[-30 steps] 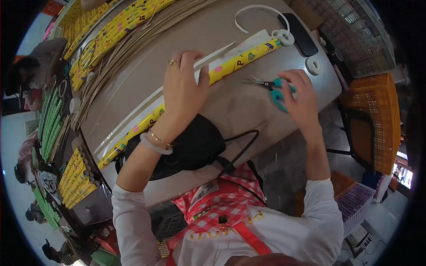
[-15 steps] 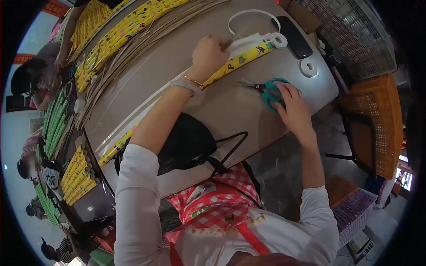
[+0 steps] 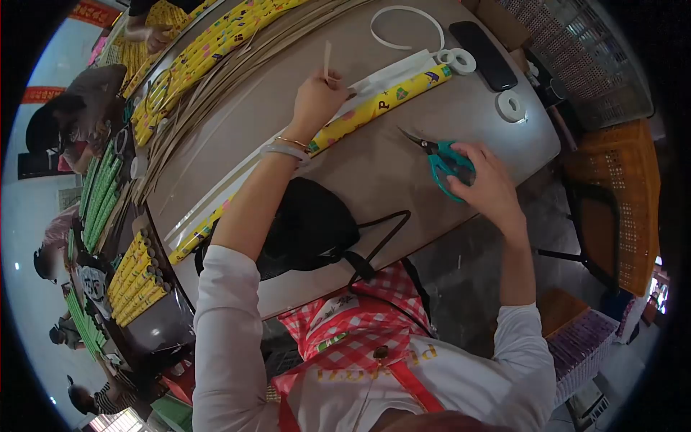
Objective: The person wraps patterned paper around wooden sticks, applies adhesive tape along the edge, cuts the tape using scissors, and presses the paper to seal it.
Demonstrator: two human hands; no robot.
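A short pale strip (image 3: 327, 59) sticks up from the closed fingers of my left hand (image 3: 315, 104). That hand is over a long yellow printed tube (image 3: 385, 103), which lies diagonally on the table with white material along its far edge. Scissors with teal handles (image 3: 440, 173) lie at a slant near the table's right side, blades toward the tube. The fingers and thumb of my right hand (image 3: 491, 183) grip their handles. A black fabric bag (image 3: 306, 223) rests under my left forearm and covers part of the tube.
White tape rolls (image 3: 511, 106), a black phone (image 3: 484, 56) and a white ring-shaped band (image 3: 408, 9) lie at the far right. Brown strips (image 3: 216, 93) and yellow tubes (image 3: 230, 39) line the far side. Co-workers sit at the left; an orange chair (image 3: 622, 209) stands right.
The pale strip now shows upright in my left hand, which has moved left and down off the tube's middle. My right hand and the scissors have shifted slightly down, the scissors turning a little.
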